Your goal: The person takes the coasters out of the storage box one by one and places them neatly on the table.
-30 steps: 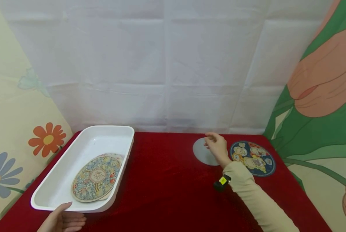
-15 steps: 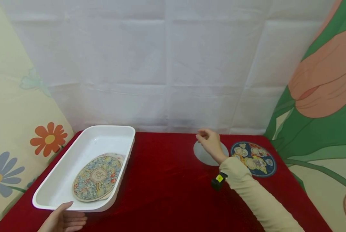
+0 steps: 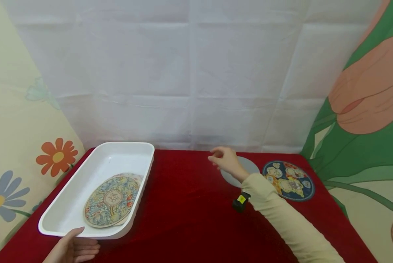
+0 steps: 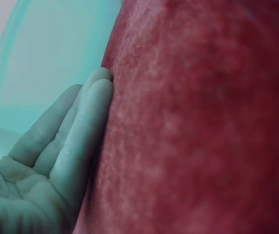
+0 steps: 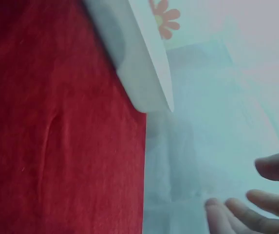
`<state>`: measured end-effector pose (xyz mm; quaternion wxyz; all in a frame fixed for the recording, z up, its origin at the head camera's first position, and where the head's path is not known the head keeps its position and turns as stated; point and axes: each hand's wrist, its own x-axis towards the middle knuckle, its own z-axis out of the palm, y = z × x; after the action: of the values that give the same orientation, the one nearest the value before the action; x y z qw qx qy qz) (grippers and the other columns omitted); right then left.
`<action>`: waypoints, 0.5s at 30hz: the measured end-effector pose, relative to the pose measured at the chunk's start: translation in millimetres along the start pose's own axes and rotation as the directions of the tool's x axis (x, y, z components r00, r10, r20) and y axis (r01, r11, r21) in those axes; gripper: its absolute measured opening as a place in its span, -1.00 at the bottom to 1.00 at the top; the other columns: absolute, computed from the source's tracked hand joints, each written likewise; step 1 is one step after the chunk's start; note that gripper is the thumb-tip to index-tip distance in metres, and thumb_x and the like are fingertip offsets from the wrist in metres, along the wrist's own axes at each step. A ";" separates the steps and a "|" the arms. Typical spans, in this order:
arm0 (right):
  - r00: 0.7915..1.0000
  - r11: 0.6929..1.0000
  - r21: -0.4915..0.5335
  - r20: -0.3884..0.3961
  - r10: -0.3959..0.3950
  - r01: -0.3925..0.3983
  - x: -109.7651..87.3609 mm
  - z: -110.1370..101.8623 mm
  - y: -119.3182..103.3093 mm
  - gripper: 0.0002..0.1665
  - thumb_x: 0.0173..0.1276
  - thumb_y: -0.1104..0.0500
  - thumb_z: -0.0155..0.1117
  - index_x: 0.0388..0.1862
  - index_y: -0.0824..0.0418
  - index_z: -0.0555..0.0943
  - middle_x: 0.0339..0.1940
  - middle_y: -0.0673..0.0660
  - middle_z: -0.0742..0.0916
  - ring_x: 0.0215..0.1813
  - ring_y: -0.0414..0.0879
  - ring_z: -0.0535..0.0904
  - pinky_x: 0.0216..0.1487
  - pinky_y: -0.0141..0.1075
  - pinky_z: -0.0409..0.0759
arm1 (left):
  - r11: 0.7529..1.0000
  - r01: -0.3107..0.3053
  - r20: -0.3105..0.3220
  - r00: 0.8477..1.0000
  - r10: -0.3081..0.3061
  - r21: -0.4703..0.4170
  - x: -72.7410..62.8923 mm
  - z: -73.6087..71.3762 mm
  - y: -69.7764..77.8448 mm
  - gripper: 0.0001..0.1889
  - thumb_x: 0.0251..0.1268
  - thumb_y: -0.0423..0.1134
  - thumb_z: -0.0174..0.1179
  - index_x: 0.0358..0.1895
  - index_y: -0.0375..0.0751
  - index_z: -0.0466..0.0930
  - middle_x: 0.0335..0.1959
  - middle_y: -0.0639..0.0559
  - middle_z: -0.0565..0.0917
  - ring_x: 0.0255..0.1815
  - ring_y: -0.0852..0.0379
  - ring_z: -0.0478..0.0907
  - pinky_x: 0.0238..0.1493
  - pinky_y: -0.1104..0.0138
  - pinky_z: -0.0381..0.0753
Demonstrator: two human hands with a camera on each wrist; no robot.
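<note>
My left hand (image 3: 72, 247) is at the near edge of a white tray (image 3: 63, 212), thumb at the rim and fingers straight along its outside. In the left wrist view the fingers (image 4: 76, 146) lie extended beside the red cloth. Inside the tray lies a round board (image 3: 101, 204) with a flower pattern, overlapping a paler round piece (image 3: 134, 176). My right hand (image 3: 226, 160) hovers over the cloth, fingers loosely bent and apart from the thumb, holding nothing. Beneath its wrist is a plain grey disc (image 3: 250, 166), partly hidden by the arm.
Right of the grey disc lies a dark blue round board (image 3: 290, 182) with cartoon bears. Red cloth (image 3: 183, 204) covers the table. A white sheet (image 3: 189, 73) hangs at the back, and flower-print panels (image 3: 374, 146) stand at both sides.
My right hand has moved left from above the grey disc, uncovering more of it. The left hand stays at the tray's near edge. The discs have not moved.
</note>
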<state>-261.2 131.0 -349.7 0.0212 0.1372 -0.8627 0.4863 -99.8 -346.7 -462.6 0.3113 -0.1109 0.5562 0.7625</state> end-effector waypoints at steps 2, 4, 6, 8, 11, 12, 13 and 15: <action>0.996 0.995 0.066 0.059 0.064 -0.068 1.7 1.8 -5.6 -0.60 0.25 0.22 0.22 0.04 0.36 0.50 -0.23 0.25 0.66 -0.39 -0.09 0.61 -0.41 -0.25 0.64 | 1.000 -0.001 -0.007 1.000 0.001 0.004 -0.9 1.8 1.3 -0.35 0.39 0.17 -0.35 -0.28 -0.23 0.68 -0.25 -0.14 0.68 -0.14 -0.11 0.61 -0.01 0.12 0.51; 0.989 0.989 0.097 0.104 0.101 -0.111 2.7 3.5 -10.5 -0.58 0.25 0.22 0.22 0.06 0.38 0.48 -0.18 0.27 0.65 -0.38 -0.08 0.62 -0.37 -0.22 0.65 | 1.000 -0.001 -0.006 1.000 0.001 0.007 -1.1 2.2 1.9 -0.35 0.39 0.17 -0.35 -0.27 -0.22 0.68 -0.25 -0.14 0.68 -0.14 -0.11 0.61 -0.01 0.12 0.51; 0.983 0.984 0.117 0.137 0.121 -0.137 4.2 5.7 -13.4 -0.57 0.26 0.23 0.21 0.07 0.39 0.46 -0.15 0.28 0.64 -0.36 -0.07 0.62 -0.32 -0.17 0.65 | 1.000 -0.003 -0.006 1.000 0.003 0.015 -0.8 2.0 1.8 -0.35 0.39 0.17 -0.36 -0.27 -0.22 0.68 -0.25 -0.13 0.68 -0.14 -0.11 0.61 -0.02 0.12 0.51; 0.977 0.980 0.122 0.166 0.135 -0.156 7.1 8.6 -13.6 -0.57 0.26 0.23 0.21 0.08 0.39 0.46 -0.13 0.28 0.64 -0.36 -0.07 0.63 -0.29 -0.14 0.65 | 1.000 -0.004 -0.005 1.000 0.004 0.021 -0.5 1.7 1.6 -0.35 0.39 0.17 -0.36 -0.27 -0.23 0.68 -0.25 -0.13 0.68 -0.14 -0.11 0.61 -0.01 0.12 0.51; 0.965 0.974 0.124 0.208 0.160 -0.188 10.1 12.5 -15.7 -0.56 0.26 0.22 0.21 0.09 0.37 0.46 -0.10 0.27 0.63 -0.34 -0.07 0.63 -0.25 -0.11 0.64 | 1.000 -0.006 -0.003 1.000 0.006 0.027 -0.3 1.5 1.5 -0.35 0.39 0.17 -0.36 -0.26 -0.23 0.68 -0.24 -0.13 0.68 -0.13 -0.11 0.61 -0.01 0.12 0.51; 0.960 0.971 0.127 0.222 0.169 -0.200 10.9 13.9 -16.5 -0.56 0.27 0.21 0.21 0.09 0.37 0.46 -0.08 0.27 0.63 -0.33 -0.06 0.63 -0.24 -0.11 0.64 | 1.000 -0.006 -0.003 1.000 0.006 0.030 -0.3 1.4 1.5 -0.35 0.39 0.17 -0.36 -0.26 -0.23 0.67 -0.24 -0.13 0.68 -0.13 -0.11 0.61 -0.01 0.12 0.51; 0.956 0.968 0.133 0.235 0.177 -0.212 11.6 15.4 -17.6 -0.56 0.27 0.21 0.20 0.10 0.36 0.46 -0.07 0.27 0.62 -0.32 -0.05 0.64 -0.22 -0.10 0.63 | 0.999 -0.007 -0.005 1.000 0.007 0.032 -0.5 1.3 1.4 -0.35 0.39 0.17 -0.36 -0.26 -0.23 0.67 -0.25 -0.13 0.68 -0.13 -0.11 0.61 -0.01 0.12 0.51; 0.951 0.963 0.152 0.252 0.180 -0.223 12.2 18.4 -20.6 -0.56 0.27 0.22 0.20 0.10 0.37 0.45 -0.04 0.28 0.61 -0.29 -0.01 0.64 -0.22 -0.10 0.63 | 0.999 -0.007 -0.010 1.000 0.008 0.035 -0.9 1.4 1.3 -0.35 0.39 0.17 -0.36 -0.26 -0.24 0.67 -0.25 -0.14 0.68 -0.14 -0.11 0.61 -0.02 0.12 0.51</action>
<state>-265.9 102.7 -340.2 -0.1436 0.1062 -0.8215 0.5415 -99.6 -346.0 -460.6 0.3075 -0.1072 0.5712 0.7535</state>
